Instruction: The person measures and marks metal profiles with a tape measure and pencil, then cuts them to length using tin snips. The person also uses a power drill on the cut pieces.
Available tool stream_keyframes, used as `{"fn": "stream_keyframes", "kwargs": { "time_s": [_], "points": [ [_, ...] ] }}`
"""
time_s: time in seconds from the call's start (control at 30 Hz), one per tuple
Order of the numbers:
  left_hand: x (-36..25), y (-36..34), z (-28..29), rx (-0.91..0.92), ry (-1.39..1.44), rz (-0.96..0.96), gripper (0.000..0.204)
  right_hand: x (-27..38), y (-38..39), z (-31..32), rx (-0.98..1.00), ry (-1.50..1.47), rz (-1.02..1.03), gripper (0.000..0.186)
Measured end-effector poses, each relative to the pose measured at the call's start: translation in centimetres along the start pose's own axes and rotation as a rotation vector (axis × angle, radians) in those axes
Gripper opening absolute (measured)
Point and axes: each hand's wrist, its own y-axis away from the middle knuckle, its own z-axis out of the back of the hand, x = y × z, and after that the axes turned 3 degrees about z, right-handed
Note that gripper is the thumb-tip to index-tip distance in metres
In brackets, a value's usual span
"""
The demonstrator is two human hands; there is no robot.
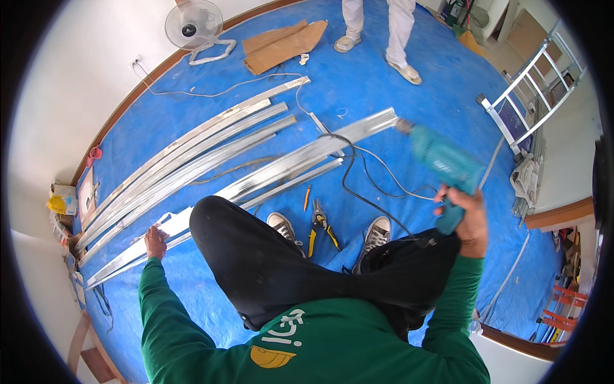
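Observation:
My right hand (467, 217) is wrapped round the handle of a teal power drill (448, 159), raised at the right and slightly blurred. Its nose points left, close to the far end of a wide silver metal channel (275, 171) that runs diagonally in front of me. My left hand (155, 243) is down by the near-left part of that channel, fingers closed. Beside its fingertips is a crumpled whitish piece (171, 224); whether I grip this or the metal is unclear. Yellow-and-black snips (322, 229) and an orange pencil (307, 198) lie between my shoes.
Several more metal channels (192, 163) lie on the blue floor sheet (448, 83). The drill's black cord (348, 182) loops across the channel. A fan (192, 27) and brown cardboard (281, 46) are at the back. Another person's legs (396, 32) stand far off; a ladder (534, 89) is right.

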Motion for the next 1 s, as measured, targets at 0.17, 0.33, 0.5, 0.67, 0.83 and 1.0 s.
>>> {"fn": "stream_keyframes", "kwargs": {
  "time_s": [0.17, 0.33, 0.5, 0.67, 0.83, 1.0],
  "points": [
    [0.6, 2.5, -5.0, 0.285, -0.002, 0.246, 0.034, 10.4, -1.3, 7.8, -0.211, 0.419, 0.3, 0.04],
    [2.4, 5.3, -8.3, 0.28, 0.013, 0.188, 0.039, 24.3, -7.0, 17.1, -0.539, 0.835, 0.516, 0.042],
    [3.7, 5.7, -11.0, 0.323, -0.096, 0.257, 0.063, 31.0, -8.5, 21.8, -0.621, 0.768, 0.701, 0.041],
    [1.5, 6.2, -13.3, 0.504, -0.299, 0.408, 0.086, 24.8, -6.5, 20.5, -0.638, 0.566, 0.645, 0.041],
    [-1.2, 2.3, -13.2, 0.935, -0.52, 0.355, 0.113, 12.1, -5.6, 15.8, -0.459, 0.274, 0.527, 0.026],
    [-9.3, -8.3, -10.2, 1.123, -0.002, -0.154, 0.069, 2.3, -6.0, 9.5, -0.445, 0.208, 0.487, 0.036]
  ]
}}
